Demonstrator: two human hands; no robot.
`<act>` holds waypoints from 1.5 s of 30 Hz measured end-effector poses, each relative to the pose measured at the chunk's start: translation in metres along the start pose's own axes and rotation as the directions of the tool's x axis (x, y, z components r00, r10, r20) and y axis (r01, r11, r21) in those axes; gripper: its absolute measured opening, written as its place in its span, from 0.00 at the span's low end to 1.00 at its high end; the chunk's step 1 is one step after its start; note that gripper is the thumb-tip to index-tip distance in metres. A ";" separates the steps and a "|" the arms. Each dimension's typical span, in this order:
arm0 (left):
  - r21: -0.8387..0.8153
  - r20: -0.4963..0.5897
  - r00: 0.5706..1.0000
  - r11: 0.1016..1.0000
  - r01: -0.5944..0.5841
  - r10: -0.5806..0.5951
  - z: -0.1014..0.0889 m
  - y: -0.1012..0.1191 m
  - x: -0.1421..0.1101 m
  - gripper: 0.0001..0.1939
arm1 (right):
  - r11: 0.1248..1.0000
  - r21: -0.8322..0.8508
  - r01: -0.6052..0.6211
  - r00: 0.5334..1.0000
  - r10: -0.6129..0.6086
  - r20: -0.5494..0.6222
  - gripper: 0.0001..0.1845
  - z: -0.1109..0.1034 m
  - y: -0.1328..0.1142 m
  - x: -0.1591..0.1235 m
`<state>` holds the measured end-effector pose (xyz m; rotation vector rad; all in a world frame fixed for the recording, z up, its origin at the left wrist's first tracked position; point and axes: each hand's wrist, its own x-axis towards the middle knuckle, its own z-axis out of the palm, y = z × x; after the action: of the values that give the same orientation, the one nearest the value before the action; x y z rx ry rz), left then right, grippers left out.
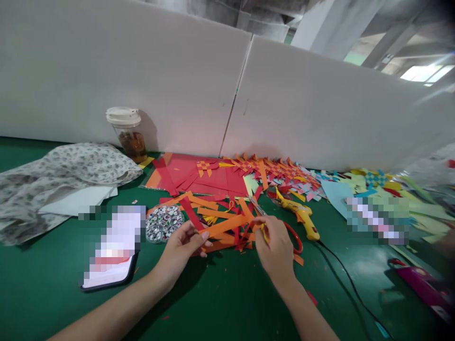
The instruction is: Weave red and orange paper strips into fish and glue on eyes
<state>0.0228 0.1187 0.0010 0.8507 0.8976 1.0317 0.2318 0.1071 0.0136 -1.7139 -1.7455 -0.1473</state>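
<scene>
My left hand (185,240) pinches an orange paper strip (227,226) between thumb and fingers. A red paper strip (191,214) slants up from the same fingers. My right hand (273,244) is closed around a pair of scissors (297,238) with a red handle loop; some yellow shows between the fingers. The grey blades point up and left, close to the right end of the orange strip. Whether they touch it I cannot tell. Beneath both hands lies a loose pile of orange and red strips (216,245).
A clear tub of googly eyes (164,223) and a phone (113,251) are on the left. A yellow glue gun (300,214) trails its cord on the right. Woven paper fish (277,170) lie behind, near the white partition (142,57). A lidded cup (131,137) stands back left.
</scene>
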 end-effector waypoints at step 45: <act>0.111 -0.031 0.998 0.992 -0.056 0.060 -0.002 -0.003 0.002 0.14 | 0.659 0.752 -0.001 0.991 0.100 -0.086 0.08 0.001 -0.033 -0.030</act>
<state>0.0224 0.1198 -0.0028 0.9591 0.9708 1.0569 0.1986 0.0784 0.0094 -1.0890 -1.3654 0.4479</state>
